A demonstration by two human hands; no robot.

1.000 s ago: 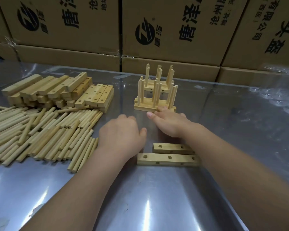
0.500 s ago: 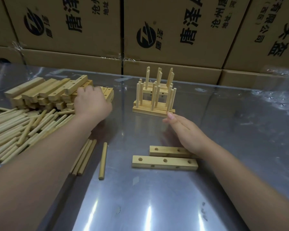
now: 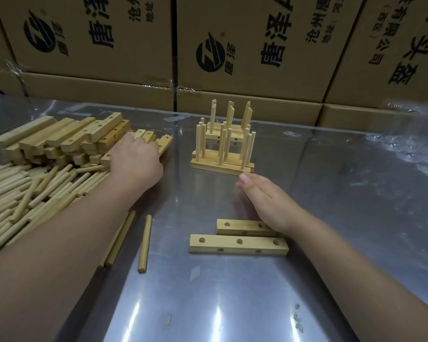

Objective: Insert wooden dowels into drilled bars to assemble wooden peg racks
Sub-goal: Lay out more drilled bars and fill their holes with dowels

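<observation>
table (image 3: 232, 304) | bars (image 3: 237, 244) | dowels (image 3: 35, 191) | peg racks (image 3: 223, 154)

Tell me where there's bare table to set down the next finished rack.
Bare table lies right of the finished racks and the right hand, and nearer than the two loose bars. The left is crowded: dowel pile, bar stack, left hand.

Worker's left hand (image 3: 136, 156) and right hand (image 3: 265, 201), both bare. Forearms (image 3: 59, 243) uncovered to the frame's edge. A short fingernail (image 3: 244, 178) shows.
</observation>
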